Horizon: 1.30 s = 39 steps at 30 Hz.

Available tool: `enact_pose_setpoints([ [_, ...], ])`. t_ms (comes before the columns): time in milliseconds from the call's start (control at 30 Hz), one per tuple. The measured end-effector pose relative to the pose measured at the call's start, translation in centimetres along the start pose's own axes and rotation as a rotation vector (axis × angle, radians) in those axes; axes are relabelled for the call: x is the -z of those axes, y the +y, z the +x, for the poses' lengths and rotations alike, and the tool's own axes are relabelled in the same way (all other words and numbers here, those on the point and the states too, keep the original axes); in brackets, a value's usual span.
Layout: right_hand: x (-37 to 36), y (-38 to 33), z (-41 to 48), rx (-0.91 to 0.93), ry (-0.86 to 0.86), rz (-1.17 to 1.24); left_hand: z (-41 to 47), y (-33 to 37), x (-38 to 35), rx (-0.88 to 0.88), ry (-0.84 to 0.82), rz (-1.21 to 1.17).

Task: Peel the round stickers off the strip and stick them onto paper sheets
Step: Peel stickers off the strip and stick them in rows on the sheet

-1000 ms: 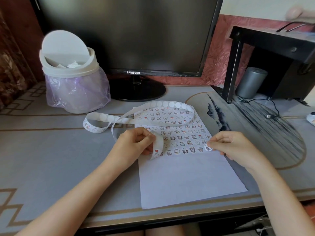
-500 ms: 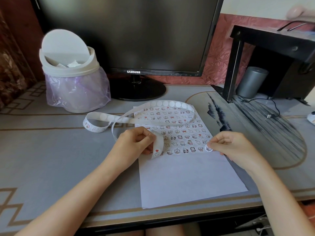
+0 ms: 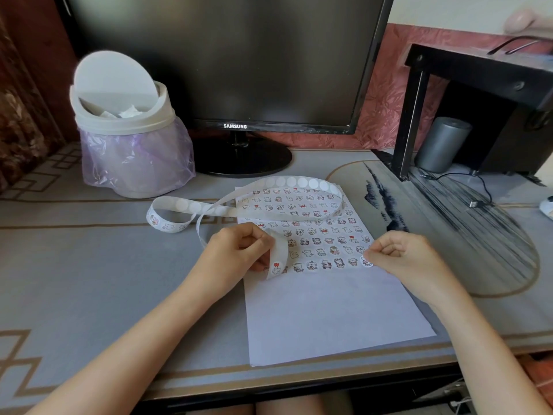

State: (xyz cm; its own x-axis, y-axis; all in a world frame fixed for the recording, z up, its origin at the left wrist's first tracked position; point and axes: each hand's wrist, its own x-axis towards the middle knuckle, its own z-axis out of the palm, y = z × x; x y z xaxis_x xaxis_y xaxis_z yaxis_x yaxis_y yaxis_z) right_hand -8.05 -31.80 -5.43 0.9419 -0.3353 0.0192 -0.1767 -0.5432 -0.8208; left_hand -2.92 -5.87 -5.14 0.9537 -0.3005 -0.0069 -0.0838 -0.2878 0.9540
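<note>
A white paper sheet [image 3: 329, 310] lies on the desk before me, its upper half covered with rows of small round cartoon stickers. A long white sticker strip [image 3: 287, 184] loops over the sheet's far end and curls off to the left. My left hand [image 3: 239, 250] pinches the strip's near end, where a sticker with a red heart [image 3: 276, 267] shows. At the sheet's right edge my right hand [image 3: 401, 256], fingers curled, pinches a round sticker [image 3: 367, 262] that ends the lowest sticker row.
A black monitor [image 3: 227, 61] stands behind the sheet. A white swing-lid bin [image 3: 125, 121] with a purple bag sits at back left. A black stand [image 3: 478, 73], a grey cylinder [image 3: 443, 145] and a cable lie at right. The desk's front edge is near.
</note>
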Motion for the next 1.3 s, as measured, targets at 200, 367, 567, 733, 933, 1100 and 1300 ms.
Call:
enact_pose_setpoints([
  [200, -0.3, 0.0, -0.2, 0.032, 0.03, -0.047, 0.1, 0.0, -0.1, 0.005, 0.002, 0.001],
  [367, -0.2, 0.3, -0.4, 0.056, 0.03, -0.049, 0.1, -0.1, 0.0, 0.002, -0.001, 0.007],
  [567, 0.1, 0.7, -0.1, 0.049, 0.016, 0.005, 0.2, -0.2, 0.0, 0.006, -0.007, 0.002],
  [733, -0.1, 0.6, 0.0, 0.05, 0.046, 0.044, 0.2, -0.2, -0.1, 0.007, -0.006, 0.003],
  [933, -0.6, 0.6, 0.0, 0.039, 0.036, -0.04, 0.2, -0.2, -0.1, 0.008, -0.006, -0.005],
  [1100, -0.2, 0.9, 0.2, 0.055, 0.008, 0.012, 0.2, -0.4, -0.1, 0.005, -0.007, -0.012],
  [1300, -0.2, 1.3, 0.4, 0.066, 0.055, 0.073, 0.3, -0.5, 0.0, 0.004, -0.01, -0.014],
])
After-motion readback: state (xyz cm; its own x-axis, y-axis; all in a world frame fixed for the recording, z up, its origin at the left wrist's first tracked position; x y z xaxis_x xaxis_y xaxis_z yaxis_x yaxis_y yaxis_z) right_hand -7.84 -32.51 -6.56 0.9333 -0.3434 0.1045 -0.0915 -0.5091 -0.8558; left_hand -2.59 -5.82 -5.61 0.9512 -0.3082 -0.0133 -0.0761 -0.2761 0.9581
